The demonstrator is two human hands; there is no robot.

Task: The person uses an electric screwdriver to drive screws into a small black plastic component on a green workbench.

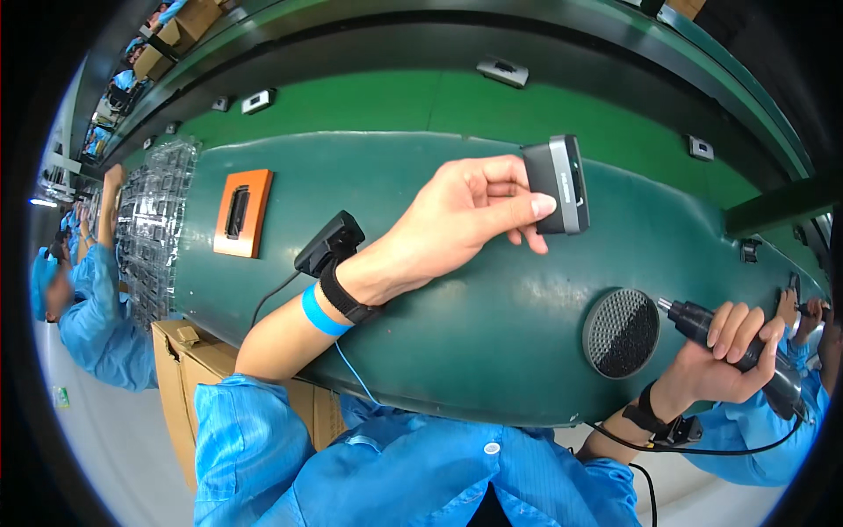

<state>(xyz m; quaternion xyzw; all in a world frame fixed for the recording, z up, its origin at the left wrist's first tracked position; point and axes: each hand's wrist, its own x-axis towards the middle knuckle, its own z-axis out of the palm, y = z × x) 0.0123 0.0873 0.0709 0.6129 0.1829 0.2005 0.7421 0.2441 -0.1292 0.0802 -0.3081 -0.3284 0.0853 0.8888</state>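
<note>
My left hand (461, 211) reaches over the green work table and pinches a small black and silver rectangular device (562, 186) between thumb and fingers. The device is held upright above the table top. At the right, my right hand (727, 356) is wrapped round a black electric screwdriver (689, 321), its bit pointing left. Just left of that bit lies a round dark dish (621, 334) with a fine dotted texture; its exact contents are too small to tell. A black cord runs from the back of the screwdriver.
An orange block fixture (255, 213) and a black corded device (330, 243) lie on the table's left part. Clear plastic trays (156, 230) are stacked at far left. Beyond, a green conveyor belt (378, 105) carries several similar devices. A cardboard box (184, 364) stands below. Co-workers sit on both sides.
</note>
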